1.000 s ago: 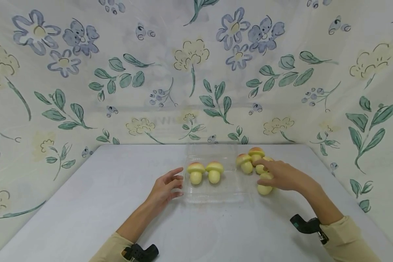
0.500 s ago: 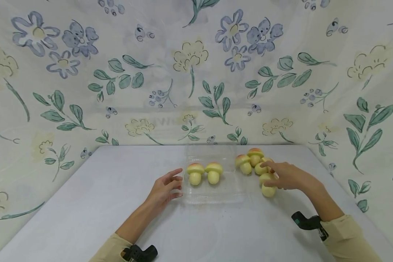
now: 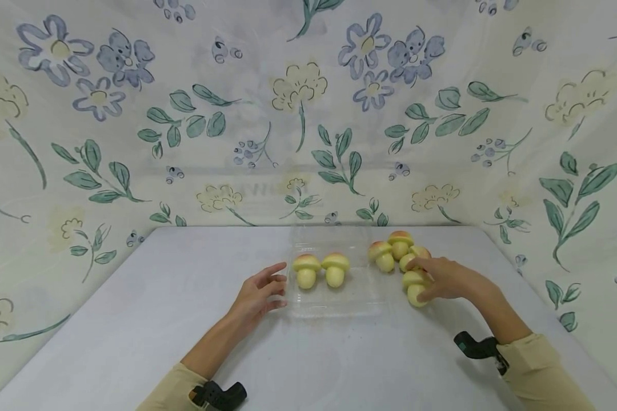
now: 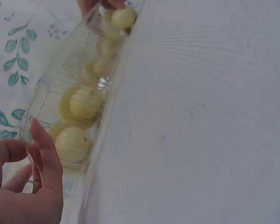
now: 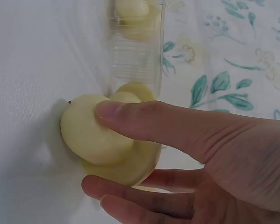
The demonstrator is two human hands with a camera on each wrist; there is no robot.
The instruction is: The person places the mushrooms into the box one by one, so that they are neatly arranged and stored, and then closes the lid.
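Head view showed the right hand (image 3: 449, 278) pinching a mushroom (image 3: 414, 284), thumb across its stem; three more mushrooms (image 3: 401, 244) sat just beyond. The left hand (image 3: 259, 294), fingers loosely spread, lay against or just beside a clear box (image 3: 334, 309) holding two mushrooms (image 3: 307, 271). Grasping seemed the step; the next move likely called for a lift leftward into the box.

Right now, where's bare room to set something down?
Free: tabletop left of the left hand and in front of the clear container; inside, right of two mushroom pieces. Crowded: right of the container, with four mushroom pieces and the right hand.
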